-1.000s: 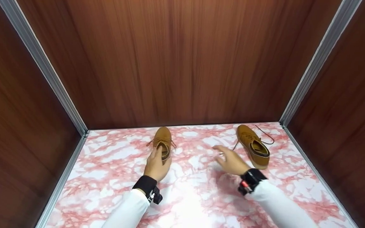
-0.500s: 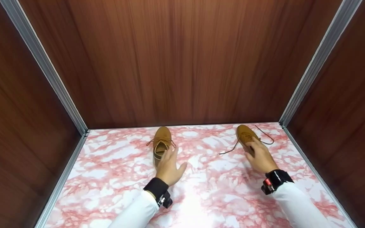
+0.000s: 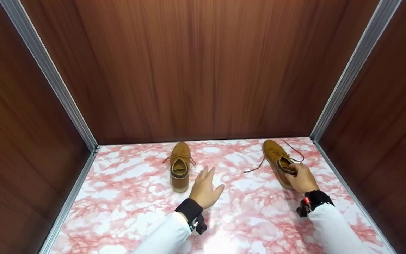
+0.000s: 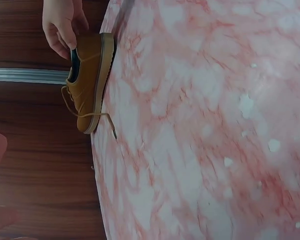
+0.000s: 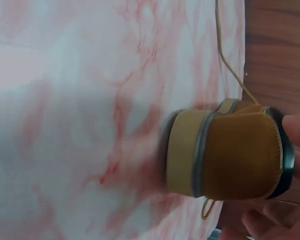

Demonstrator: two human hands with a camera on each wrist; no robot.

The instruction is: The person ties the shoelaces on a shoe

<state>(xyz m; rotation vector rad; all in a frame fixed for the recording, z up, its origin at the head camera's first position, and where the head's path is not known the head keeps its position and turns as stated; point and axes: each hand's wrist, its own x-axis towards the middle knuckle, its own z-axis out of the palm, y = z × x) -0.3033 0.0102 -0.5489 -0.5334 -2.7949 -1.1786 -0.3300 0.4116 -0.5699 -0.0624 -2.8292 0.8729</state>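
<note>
A brown lace-up shoe (image 3: 180, 169) with its laces tied in a bow stands on the left, toe toward the back wall. My left hand (image 3: 206, 190) hovers to its right, fingers extended and thumb spread, holding nothing. On the right is the matching shoe (image 3: 275, 158), its laces undone and trailing to both sides. My right hand (image 3: 303, 179) is at the heel of this shoe, thumb and fingers pinching the collar around its opening. In the right wrist view the fingertips (image 5: 296, 129) lie right at the dark collar lining, and the heel faces the camera.
Both shoes are on a pink-and-white marbled surface (image 3: 224, 155). A loose lace (image 3: 256, 168) stretches left from the right shoe. Wood-grain panels (image 3: 203, 70) stand at the back and both sides, with metal strips (image 3: 347, 77) along the corners.
My left hand has moved off the left shoe, rightward, and its fingers have spread. My right hand has travelled right to the untied shoe and taken its heel collar.
</note>
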